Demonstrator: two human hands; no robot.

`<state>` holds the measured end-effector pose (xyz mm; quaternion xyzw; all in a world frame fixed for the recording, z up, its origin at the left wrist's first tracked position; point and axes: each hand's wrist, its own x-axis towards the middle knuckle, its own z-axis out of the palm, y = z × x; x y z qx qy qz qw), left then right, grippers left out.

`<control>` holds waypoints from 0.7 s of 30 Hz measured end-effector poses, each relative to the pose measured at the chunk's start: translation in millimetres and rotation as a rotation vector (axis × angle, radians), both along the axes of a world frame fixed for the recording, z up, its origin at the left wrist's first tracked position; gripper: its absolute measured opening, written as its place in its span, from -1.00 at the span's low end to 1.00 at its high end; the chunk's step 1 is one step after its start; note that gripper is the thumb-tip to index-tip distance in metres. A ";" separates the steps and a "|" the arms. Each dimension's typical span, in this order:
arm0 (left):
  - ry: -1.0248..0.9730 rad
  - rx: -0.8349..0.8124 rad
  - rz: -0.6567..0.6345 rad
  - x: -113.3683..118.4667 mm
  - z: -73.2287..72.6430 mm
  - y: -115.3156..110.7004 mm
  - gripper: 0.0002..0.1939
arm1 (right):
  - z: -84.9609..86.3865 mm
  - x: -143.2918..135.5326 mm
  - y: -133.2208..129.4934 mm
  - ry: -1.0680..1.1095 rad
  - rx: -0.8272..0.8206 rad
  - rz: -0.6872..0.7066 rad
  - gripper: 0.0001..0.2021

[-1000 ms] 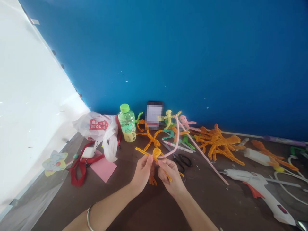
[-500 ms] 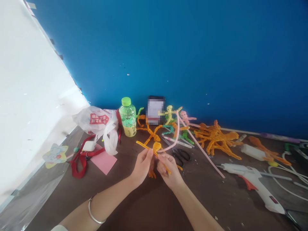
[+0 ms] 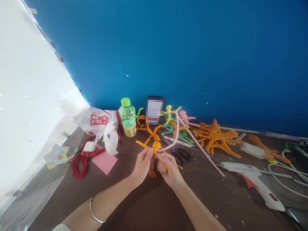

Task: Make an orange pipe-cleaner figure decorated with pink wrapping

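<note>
Both hands pinch an orange pipe-cleaner figure [image 3: 156,147] above the front part of the table. Its coiled yellow-orange head shows between the fingertips, and the rest is partly hidden behind the hands. My left hand [image 3: 142,164] is closed on its left side, where a straight orange strand sticks out. On its right side my right hand [image 3: 169,168] is closed, with another orange strand end beneath the fingers. A long pink pipe cleaner [image 3: 177,128] runs from near my right fingertips up and then down to the right. Just behind lies another orange pipe-cleaner figure [image 3: 152,134].
Black scissors [image 3: 184,154] lie right of my hands. Farther right are a pile of orange pipe-cleaner figures [image 3: 215,138] and a white glue gun [image 3: 256,179]. A green-capped bottle [image 3: 128,118], a plastic bag [image 3: 96,120] and pink paper [image 3: 105,161] are on the left. A phone [image 3: 155,109] leans against the blue wall.
The view has shifted very slightly. My hands keep the same pinch on the orange figure, with no clear movement.
</note>
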<state>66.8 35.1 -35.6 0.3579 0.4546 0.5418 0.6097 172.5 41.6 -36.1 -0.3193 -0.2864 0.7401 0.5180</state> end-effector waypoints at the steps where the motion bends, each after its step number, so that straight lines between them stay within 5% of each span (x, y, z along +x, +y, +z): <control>1: 0.000 0.005 -0.002 0.0 -0.2 -0.3 -0.56 | -0.6 0.1 0.1 -0.001 0.002 0.001 -0.83; 21: -0.003 -0.017 0.005 1.2 -2.4 -0.4 -0.59 | -4.1 1.6 -0.6 0.004 -0.023 -0.005 -0.83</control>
